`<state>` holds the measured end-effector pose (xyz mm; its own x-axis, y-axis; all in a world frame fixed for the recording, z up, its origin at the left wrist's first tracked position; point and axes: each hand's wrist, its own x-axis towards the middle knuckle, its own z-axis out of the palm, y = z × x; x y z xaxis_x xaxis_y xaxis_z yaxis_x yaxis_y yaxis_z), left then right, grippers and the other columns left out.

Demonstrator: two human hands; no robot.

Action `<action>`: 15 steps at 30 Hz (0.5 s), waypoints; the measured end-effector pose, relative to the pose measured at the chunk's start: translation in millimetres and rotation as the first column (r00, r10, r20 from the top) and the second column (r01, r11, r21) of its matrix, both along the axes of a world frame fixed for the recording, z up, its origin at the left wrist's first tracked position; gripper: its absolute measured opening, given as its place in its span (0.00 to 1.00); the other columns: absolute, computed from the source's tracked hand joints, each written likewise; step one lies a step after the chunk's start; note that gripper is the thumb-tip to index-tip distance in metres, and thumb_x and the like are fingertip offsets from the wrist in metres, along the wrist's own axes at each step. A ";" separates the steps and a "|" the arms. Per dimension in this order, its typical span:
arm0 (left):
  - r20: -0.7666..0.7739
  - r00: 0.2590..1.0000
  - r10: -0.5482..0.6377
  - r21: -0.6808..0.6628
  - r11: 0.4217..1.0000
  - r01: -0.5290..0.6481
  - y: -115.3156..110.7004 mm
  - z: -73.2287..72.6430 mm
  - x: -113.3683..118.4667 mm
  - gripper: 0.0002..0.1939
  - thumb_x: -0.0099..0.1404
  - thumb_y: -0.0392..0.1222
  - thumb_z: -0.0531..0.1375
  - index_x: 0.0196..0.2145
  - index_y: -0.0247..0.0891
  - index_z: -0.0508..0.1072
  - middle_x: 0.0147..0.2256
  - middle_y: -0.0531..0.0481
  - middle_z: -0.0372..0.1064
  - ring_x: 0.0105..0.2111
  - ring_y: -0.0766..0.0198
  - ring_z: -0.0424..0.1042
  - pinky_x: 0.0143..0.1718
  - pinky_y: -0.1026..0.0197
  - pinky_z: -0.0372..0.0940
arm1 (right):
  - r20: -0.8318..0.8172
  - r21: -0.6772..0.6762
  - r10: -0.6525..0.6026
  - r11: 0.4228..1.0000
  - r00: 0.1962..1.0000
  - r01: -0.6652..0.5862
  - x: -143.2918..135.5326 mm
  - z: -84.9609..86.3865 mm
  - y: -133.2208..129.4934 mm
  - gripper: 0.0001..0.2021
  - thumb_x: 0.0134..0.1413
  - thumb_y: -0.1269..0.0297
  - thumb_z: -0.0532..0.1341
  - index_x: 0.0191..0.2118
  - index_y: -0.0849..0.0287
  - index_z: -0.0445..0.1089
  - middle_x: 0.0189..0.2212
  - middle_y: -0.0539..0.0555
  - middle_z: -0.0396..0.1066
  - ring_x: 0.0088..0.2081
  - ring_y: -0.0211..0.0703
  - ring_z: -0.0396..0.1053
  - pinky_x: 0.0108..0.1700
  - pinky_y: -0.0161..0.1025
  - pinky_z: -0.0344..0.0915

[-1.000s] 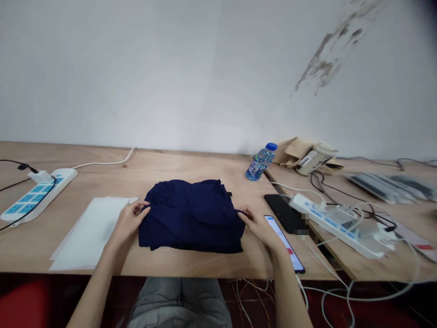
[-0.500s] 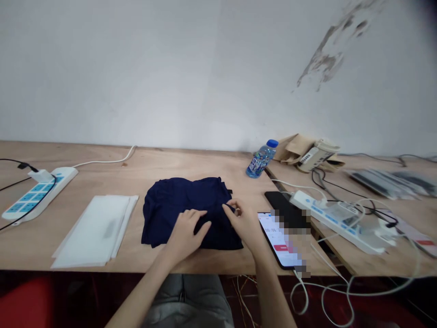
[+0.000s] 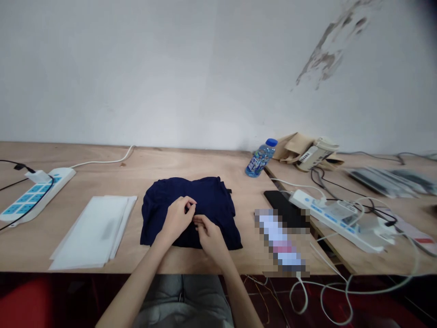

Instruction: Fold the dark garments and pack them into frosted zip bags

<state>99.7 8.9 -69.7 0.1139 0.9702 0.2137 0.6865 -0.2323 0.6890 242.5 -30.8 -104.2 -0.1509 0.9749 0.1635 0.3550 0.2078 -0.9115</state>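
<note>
A dark navy cloth [image 3: 205,191], folded into a rough rectangle, lies on the wooden table [image 3: 143,166] in front of me. Over its middle is my left hand [image 3: 179,217], with thumb and fingers pressed together on something I cannot make out. Just right of it and slightly lower, my right hand [image 3: 208,234] rests on the cloth, its fingers closed together near the left fingertips. A small black tab sticks out at the cloth's right edge. To the left lie flat translucent white bags [image 3: 94,232].
A white power strip [image 3: 41,193] is at far left. On the right are a blue-capped bottle [image 3: 261,158], a pixelated phone [image 3: 280,239], a black phone-like object [image 3: 285,207], another power strip [image 3: 334,221] with tangled cables, a paper cup [image 3: 316,155] and packaged items [image 3: 378,180].
My right hand has moved left from the cloth's right edge to its middle. My left hand has shifted slightly up, and its fingers have closed.
</note>
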 end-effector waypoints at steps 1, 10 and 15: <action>-0.056 0.997 -0.052 -0.022 0.998 0.051 3.1 5.8 3.8 0.11 0.66 0.41 0.53 0.39 0.41 0.75 0.31 0.50 0.74 0.31 0.63 0.72 0.36 0.60 0.64 | 0.033 0.035 0.001 0.999 0.999 -0.002 -1.2 2.0 -8.4 0.15 0.56 0.71 0.50 0.41 0.57 0.72 0.41 0.58 0.77 0.43 0.48 0.75 0.47 0.46 0.71; -0.369 0.907 -0.202 -0.282 0.954 0.098 37.9 26.7 62.2 0.23 0.53 0.58 0.67 0.34 0.33 0.77 0.38 0.32 0.76 0.42 0.47 0.75 0.42 0.55 0.68 | 0.127 0.073 -0.219 0.975 0.967 0.211 9.7 17.2 -63.0 0.13 0.59 0.68 0.50 0.38 0.55 0.72 0.35 0.56 0.77 0.35 0.45 0.75 0.37 0.38 0.69; -0.459 0.863 -0.209 -0.373 0.928 0.026 42.9 30.1 81.7 0.20 0.52 0.45 0.69 0.40 0.31 0.77 0.45 0.30 0.74 0.48 0.43 0.73 0.48 0.51 0.68 | 0.354 0.070 -0.480 0.870 0.803 0.489 23.1 7.5 -48.5 0.14 0.59 0.57 0.52 0.39 0.60 0.70 0.31 0.57 0.75 0.29 0.47 0.73 0.32 0.40 0.64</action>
